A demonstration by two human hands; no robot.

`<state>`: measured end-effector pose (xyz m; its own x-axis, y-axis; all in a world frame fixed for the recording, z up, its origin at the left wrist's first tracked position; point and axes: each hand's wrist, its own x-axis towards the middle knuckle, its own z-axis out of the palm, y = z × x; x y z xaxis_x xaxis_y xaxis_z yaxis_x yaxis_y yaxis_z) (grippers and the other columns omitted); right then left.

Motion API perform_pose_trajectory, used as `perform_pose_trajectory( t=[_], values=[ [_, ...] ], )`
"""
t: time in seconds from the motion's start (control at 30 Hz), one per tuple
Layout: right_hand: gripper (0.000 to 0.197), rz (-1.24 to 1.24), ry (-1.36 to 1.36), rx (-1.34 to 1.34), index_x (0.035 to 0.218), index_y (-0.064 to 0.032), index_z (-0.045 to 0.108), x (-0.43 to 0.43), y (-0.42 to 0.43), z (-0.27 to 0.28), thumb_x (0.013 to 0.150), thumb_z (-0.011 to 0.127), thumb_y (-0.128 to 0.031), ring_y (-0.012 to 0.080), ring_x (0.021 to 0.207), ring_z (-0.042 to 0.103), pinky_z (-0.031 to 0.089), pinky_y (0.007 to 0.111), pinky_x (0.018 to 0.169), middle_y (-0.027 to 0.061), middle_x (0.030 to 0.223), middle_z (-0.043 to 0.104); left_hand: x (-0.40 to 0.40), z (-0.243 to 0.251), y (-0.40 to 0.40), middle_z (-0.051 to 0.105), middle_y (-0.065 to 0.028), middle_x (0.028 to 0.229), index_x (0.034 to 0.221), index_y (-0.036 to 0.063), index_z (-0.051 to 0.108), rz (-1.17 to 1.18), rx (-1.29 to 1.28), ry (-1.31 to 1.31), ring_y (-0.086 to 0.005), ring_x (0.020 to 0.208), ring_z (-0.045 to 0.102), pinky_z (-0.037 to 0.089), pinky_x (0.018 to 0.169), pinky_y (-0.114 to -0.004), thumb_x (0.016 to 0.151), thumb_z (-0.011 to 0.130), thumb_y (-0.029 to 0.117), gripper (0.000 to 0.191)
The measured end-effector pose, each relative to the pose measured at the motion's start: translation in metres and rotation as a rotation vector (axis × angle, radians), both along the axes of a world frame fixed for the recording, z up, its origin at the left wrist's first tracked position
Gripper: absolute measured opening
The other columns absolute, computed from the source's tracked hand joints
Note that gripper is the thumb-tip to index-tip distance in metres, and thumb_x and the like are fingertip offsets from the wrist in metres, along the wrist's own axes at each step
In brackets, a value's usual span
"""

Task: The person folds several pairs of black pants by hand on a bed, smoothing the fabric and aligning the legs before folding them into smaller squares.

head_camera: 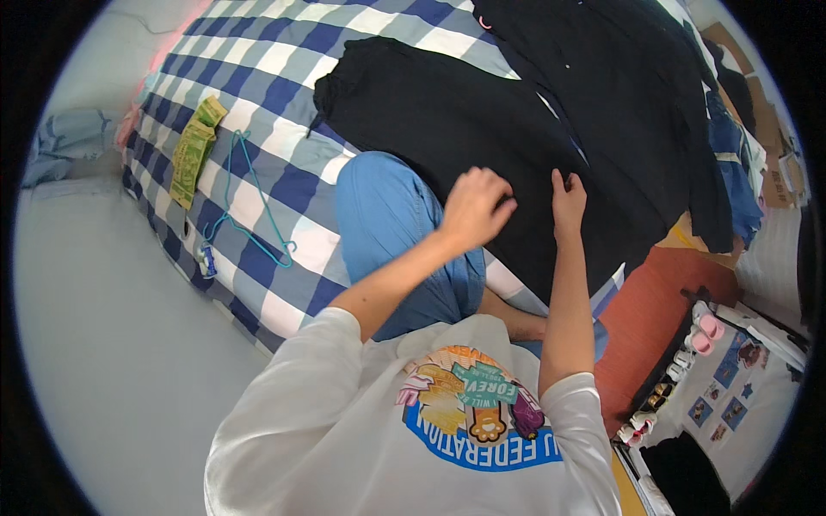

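A black garment (439, 109) lies spread on a blue-and-white checked bedsheet (310, 161), in front of my bent knee in blue trousers. Over its near part is my left hand (481, 206), its fingers loosely curled and nothing seen in them. To the right, my right hand (569, 197) is raised over the same cloth, thumb and fingers apart, with nothing between them. Whether either hand touches the fabric is hard to tell. A second black garment (632, 97) with long sleeves lies beyond, at the upper right, next to the first one.
On the bed at left lie a teal clothes hanger (261, 206), a green-yellow packet (193, 155) and a small blue-and-white item (207, 261). Folded jeans (732, 168) and cardboard boxes (771, 142) are at the right. Several shoes (677, 364) line a shelf at lower right.
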<state>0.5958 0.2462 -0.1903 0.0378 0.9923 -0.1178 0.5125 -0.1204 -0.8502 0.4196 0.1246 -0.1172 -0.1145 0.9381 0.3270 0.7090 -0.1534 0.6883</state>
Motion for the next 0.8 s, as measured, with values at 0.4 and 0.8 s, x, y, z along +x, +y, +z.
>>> perform_pose_trajectory(
  t=[0.4,0.8],
  values=[
    [0.032,-0.028,0.005,0.027,0.081,0.0029,0.047,-0.019,-0.004,0.017,0.09,0.062,-0.024,0.0199,0.068,0.046,0.04,0.033,0.066,0.0108,0.072,0.048,-0.297,-0.044,0.065,0.062,-0.014,0.115,0.115,0.0106,0.062,1.22,-0.203,0.193,-0.0362,0.112,0.052,0.039,0.099,-0.046,0.077,0.068,0.032,0.043],
    [0.029,-0.077,-0.086,0.121,0.082,0.0026,0.049,-0.017,-0.002,0.02,0.088,0.063,-0.022,0.0205,0.067,0.049,0.042,0.034,0.063,0.0129,0.071,0.05,-0.4,-0.047,0.096,0.069,-0.0166,0.085,0.086,0.0045,0.069,0.818,-0.109,0.285,-0.0341,0.083,0.067,0.052,0.076,-0.042,0.079,0.065,0.016,0.014]
  ],
)
